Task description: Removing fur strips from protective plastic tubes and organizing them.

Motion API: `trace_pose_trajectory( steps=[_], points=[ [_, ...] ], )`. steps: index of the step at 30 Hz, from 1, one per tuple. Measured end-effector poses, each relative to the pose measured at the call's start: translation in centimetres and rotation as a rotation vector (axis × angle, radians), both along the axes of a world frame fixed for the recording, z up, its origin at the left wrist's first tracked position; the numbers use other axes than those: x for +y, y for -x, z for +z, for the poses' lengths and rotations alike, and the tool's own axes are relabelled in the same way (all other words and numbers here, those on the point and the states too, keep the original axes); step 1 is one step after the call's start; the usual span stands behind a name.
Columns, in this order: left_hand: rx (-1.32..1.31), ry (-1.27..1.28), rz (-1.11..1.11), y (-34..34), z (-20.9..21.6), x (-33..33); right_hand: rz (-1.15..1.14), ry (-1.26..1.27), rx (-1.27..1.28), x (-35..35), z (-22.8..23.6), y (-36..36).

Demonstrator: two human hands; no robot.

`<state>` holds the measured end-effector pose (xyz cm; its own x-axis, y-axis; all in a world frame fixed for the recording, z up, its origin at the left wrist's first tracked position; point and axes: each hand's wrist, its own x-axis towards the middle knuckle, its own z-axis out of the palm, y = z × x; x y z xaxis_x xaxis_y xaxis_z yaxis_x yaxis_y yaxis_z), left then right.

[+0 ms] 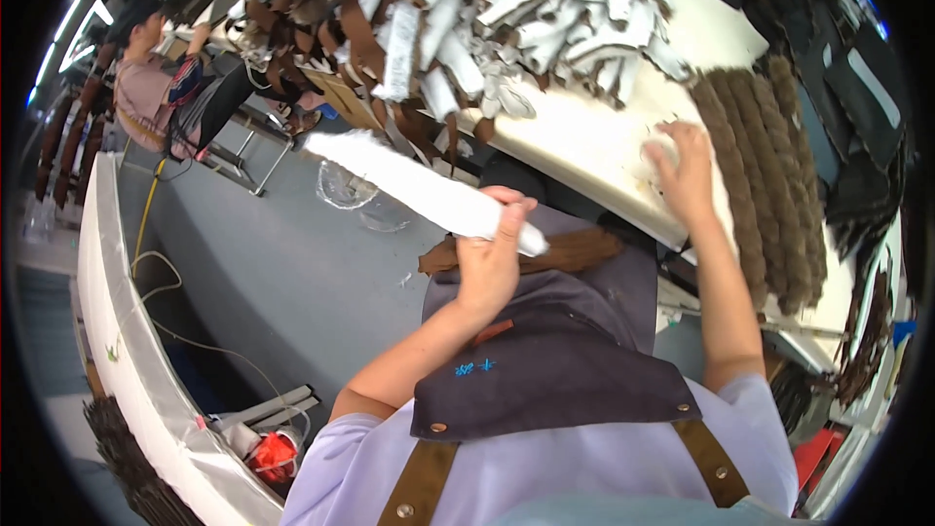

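My left hand (492,248) grips one end of a long, fluffy white strip of padding (409,185), pinched between thumb and fingers. The strip's free end points up and to the left, over the floor. Across my lap, under that hand, lies a brown fabric strip (575,251). At the right, my right hand (687,170) rests at the white tabletop (594,151), with thumb and fingers curved around a small pale roundish thing (662,149) whose kind I cannot make out. Beside this hand are thick, ribbed brown furry rolls (765,195).
A large heap of white and brown strips (545,10) covers the table's far side. Dark fabric pieces (857,88) lie at far right. Another person (161,88) sits at far left. Clear plastic (355,195) lies on the grey floor, and a long white barrier (146,360) runs along the left.
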<state>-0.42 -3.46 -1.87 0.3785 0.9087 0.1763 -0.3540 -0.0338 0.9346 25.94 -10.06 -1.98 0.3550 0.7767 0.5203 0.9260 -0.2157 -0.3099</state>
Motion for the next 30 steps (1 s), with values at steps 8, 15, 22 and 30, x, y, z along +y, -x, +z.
trace_pose_trajectory(
  steps=[8,15,22,30],
  points=[
    [0.097,0.190,-0.331,-0.5,-0.3,-0.1,0.733,0.016,1.684,-0.8,-1.9,14.1],
    [-0.380,0.170,0.202,2.6,5.3,5.8,0.340,0.181,1.521,-6.1,-3.8,9.3],
    [-0.333,-0.124,0.096,3.4,6.2,5.4,0.301,0.195,1.574,-8.9,-6.3,8.9],
    [-0.344,-0.415,0.021,2.5,7.1,5.3,0.254,0.259,1.569,-8.4,-7.7,9.4]
  ],
)
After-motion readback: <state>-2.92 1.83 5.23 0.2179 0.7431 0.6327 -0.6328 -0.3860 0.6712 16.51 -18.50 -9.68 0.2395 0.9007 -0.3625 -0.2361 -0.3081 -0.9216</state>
